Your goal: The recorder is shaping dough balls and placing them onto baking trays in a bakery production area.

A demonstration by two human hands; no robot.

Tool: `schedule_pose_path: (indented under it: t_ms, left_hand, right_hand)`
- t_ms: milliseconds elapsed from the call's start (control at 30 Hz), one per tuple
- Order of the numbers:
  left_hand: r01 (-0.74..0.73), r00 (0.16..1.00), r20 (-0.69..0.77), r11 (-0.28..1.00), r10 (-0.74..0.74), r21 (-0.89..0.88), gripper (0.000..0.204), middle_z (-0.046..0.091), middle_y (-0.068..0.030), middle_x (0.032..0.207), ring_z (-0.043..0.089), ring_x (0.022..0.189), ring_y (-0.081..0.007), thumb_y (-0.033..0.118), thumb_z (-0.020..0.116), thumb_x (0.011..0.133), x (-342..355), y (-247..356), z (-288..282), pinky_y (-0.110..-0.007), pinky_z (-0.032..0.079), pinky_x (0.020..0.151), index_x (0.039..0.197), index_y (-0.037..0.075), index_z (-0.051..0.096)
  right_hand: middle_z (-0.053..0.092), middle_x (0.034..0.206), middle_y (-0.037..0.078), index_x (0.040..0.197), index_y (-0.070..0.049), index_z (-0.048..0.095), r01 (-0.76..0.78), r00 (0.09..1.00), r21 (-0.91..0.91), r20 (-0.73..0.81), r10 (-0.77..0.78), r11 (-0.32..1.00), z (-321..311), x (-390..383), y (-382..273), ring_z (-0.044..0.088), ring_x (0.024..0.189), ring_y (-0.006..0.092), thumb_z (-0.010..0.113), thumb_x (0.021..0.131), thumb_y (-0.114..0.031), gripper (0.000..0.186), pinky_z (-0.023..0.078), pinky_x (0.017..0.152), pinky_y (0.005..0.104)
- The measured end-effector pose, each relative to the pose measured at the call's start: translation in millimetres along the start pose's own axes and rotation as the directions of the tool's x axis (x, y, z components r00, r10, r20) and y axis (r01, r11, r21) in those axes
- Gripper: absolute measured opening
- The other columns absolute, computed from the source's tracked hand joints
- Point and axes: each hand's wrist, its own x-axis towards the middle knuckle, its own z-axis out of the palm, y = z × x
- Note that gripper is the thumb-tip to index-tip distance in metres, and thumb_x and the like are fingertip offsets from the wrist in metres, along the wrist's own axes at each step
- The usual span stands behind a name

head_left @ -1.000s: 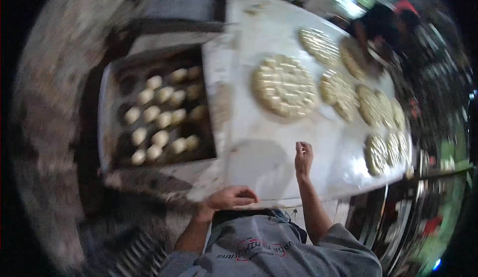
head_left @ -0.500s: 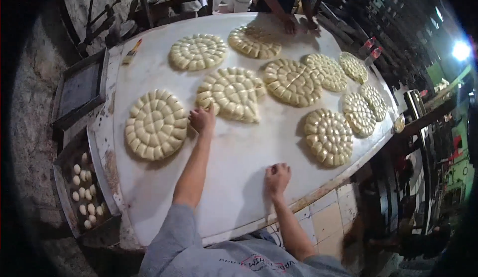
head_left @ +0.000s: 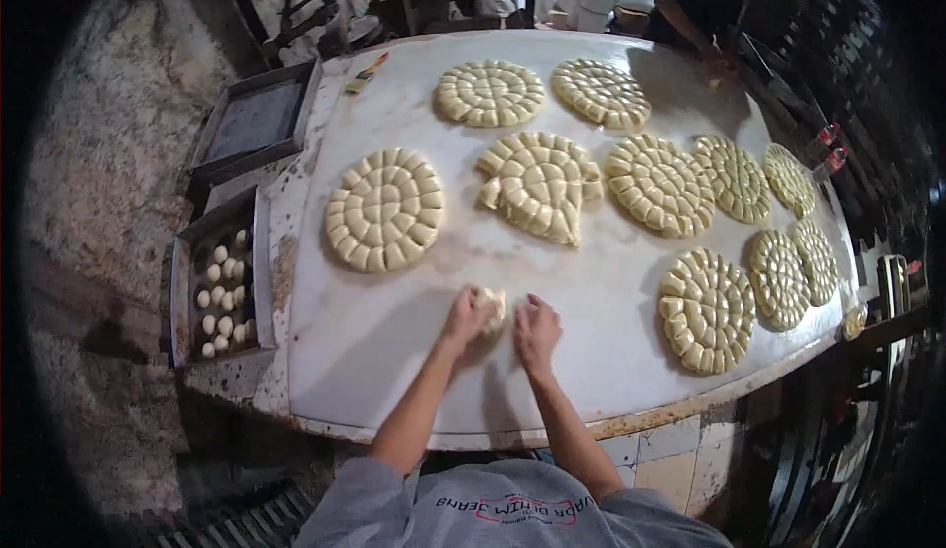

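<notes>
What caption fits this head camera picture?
Two hands press a dough piece on a white table among patterned dough rounds.

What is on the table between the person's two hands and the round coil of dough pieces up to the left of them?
Nothing: in the head view, only bare white tabletop lies between the hands, left hand and right hand, and the round dough coil.

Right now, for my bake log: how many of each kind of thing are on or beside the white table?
Flat patterned pale dough breads: 10
Small pale dough lump at the near edge: 1
Grey rectangular metal trays: 2
Small brush with a yellow handle: 1
Total: 14
</notes>
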Motion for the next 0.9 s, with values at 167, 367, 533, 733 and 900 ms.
schedule_pose_path:
  t_ms: [167,367,533,733,900]
  left_hand:
    - [-0.071,0.964,-0.266,0.939,-0.022,-0.335,0.034,0.057,-0.0037,0.089,0.054,0.080,-0.0130,0.002,0.058,0.078,-50.8,-37.3,-81.2,-0.027,0.046,0.071,0.112,0.003,0.052]
    - [-0.088,0.948,-0.272,0.688,-0.164,-0.721,0.024,0.054,-0.0026,0.086,0.054,0.078,-0.0140,0.007,0.060,0.081,-104.2,-51.2,-140.0,-0.026,0.047,0.067,0.104,0.005,0.055]
    - [-0.421,0.905,-0.012,0.901,0.424,0.105,0.036,0.054,-0.0069,0.093,0.052,0.080,-0.0216,0.027,0.071,0.074,-149.5,-84.9,-147.3,-0.032,0.044,0.071,0.100,0.008,0.055]
    - [-0.219,0.784,-0.252,0.634,0.567,0.742,0.027,0.054,-0.0096,0.091,0.048,0.091,-0.0304,0.027,0.071,0.064,-59.4,-36.7,-135.4,-0.044,0.039,0.080,0.081,0.010,0.057]
    - [-0.143,0.763,-0.405,0.742,0.504,0.655,0.010,0.057,-0.0121,0.077,0.054,0.079,-0.0321,0.016,0.063,0.068,-20.3,-19.6,-33.0,-0.041,0.044,0.070,0.065,0.008,0.057]
  right_hand:
    - [0.062,0.095,0.018,0.110,-0.004,0.057,0.323,0.892,-0.008,0.335,-0.302,0.946,40.1,-64.5,-56.9,0.057,0.087,0.0334,0.061,0.081,-0.026,0.037,0.042,0.078,0.0416]
    - [0.065,0.075,0.015,0.096,-0.001,0.062,-0.020,0.941,0.226,0.333,-0.058,0.974,-4.4,-82.2,-17.3,0.060,0.064,0.0329,0.063,0.083,-0.029,0.030,0.049,0.060,0.0357]
    - [0.051,0.096,0.015,0.103,-0.004,0.051,0.439,0.871,-0.236,0.350,-0.346,0.867,-83.1,-84.4,29.0,0.048,0.093,0.0325,0.070,0.074,-0.033,0.045,0.039,0.081,0.0441]
    - [0.050,0.097,0.015,0.093,-0.004,0.053,0.332,0.938,-0.490,0.080,-0.337,0.806,-73.6,10.2,47.6,0.045,0.094,0.0324,0.067,0.074,-0.035,0.039,0.035,0.086,0.0443]
    - [0.054,0.088,0.016,0.084,-0.001,0.055,0.287,0.954,-0.395,0.039,-0.297,0.873,0.6,35.0,14.8,0.048,0.091,0.0355,0.062,0.073,-0.017,0.020,0.039,0.080,0.0427]
